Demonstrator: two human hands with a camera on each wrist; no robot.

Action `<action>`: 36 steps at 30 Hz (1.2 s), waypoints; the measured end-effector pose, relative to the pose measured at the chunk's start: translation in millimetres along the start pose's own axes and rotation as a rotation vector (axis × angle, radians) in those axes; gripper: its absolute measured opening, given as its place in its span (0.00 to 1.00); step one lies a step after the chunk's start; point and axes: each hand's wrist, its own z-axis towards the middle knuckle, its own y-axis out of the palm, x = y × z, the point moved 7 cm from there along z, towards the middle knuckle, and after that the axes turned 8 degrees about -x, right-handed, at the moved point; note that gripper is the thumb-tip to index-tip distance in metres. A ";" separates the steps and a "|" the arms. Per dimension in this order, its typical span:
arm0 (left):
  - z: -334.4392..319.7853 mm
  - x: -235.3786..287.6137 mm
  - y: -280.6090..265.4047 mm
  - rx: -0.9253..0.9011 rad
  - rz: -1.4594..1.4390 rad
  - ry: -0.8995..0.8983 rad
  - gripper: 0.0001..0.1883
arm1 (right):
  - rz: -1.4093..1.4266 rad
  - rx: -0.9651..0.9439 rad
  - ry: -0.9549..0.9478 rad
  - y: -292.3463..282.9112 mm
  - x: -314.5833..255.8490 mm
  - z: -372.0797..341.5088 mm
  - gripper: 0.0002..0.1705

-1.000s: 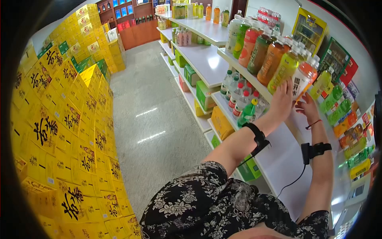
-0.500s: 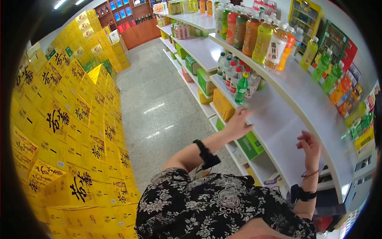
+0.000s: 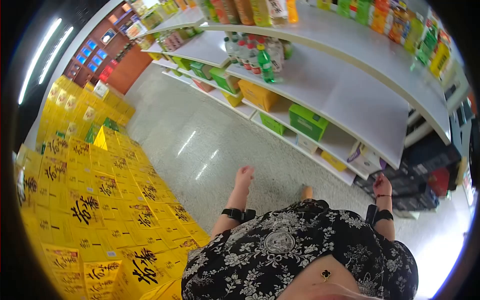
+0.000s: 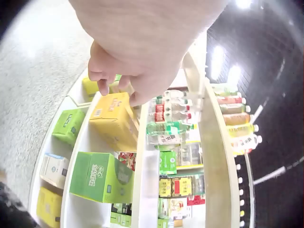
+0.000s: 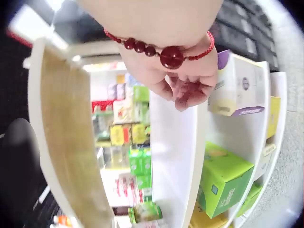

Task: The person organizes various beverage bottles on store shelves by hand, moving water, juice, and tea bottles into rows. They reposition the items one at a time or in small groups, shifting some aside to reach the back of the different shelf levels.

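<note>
In the head view the left hand [image 3: 244, 178] hangs over the grey floor, and the right hand [image 3: 382, 185] is beside the shelf's right end. Both hold nothing; their fingers are loosely bent. Seen from the left wrist, the left hand [image 4: 137, 61] appears in front of a yellow box [image 4: 114, 118] and bottles, with no contact visible. The right wrist view has the right hand [image 5: 183, 85], with a red bead bracelet, in front of the white shelf [image 5: 173, 156] and a white-purple box [image 5: 240, 85]. A green bottle [image 3: 264, 64] stands at the front of a bottle group.
Stacked yellow cartons [image 3: 100, 215] line the left side. Grey floor [image 3: 200, 135] runs between them and the shelving [image 3: 325, 75]. Drink bottles [image 3: 260, 12] stand on the top shelf; a green box [image 3: 306, 121] sits lower. Dark crates [image 3: 415, 197] are at the right.
Both hands have come away from the bottles on the top shelf and dropped lower, the left one swinging out over the floor. The head view has turned and shifted, with the shelves higher in it.
</note>
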 end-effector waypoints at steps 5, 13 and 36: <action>-27.1 -31.7 33.4 -0.089 -0.043 -0.046 0.23 | 0.003 0.038 -0.030 -18.0 -5.8 -79.0 0.04; -75.5 13.7 134.8 -0.265 0.060 0.222 0.21 | 0.125 0.001 -0.133 -107.1 -67.1 -128.3 0.07; -271.9 -74.2 587.5 -0.421 0.166 0.279 0.23 | -0.013 -0.050 -0.204 -389.7 -423.5 -177.7 0.08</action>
